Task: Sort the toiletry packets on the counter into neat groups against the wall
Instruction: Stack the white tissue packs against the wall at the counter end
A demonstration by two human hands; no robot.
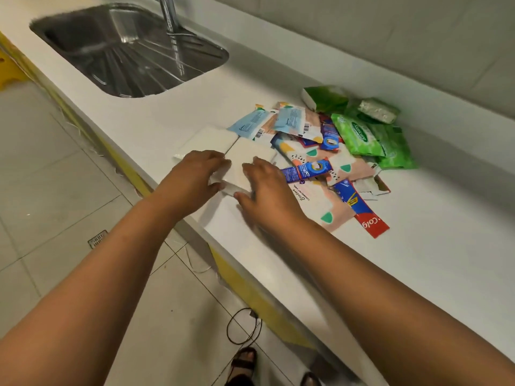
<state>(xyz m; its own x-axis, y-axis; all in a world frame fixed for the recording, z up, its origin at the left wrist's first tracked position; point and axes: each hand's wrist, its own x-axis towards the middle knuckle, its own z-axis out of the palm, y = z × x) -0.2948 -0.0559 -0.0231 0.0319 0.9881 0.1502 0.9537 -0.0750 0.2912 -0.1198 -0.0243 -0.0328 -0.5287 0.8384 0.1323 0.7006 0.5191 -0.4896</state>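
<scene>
Both grips pinching white packet point(239, 168), left hand point(195, 174), right hand point(267, 190), forearms outstretched

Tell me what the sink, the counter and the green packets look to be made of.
Sink: looks like stainless steel, brushed grey with bright streaky reflections and pressed ridges.
Counter: smooth white, slightly glossy, with no visible grain; possibly laminate or solid surface, the picture cannot settle which.
Green packets: likely thin plastic film, since they crinkle and catch shiny highlights.
</scene>
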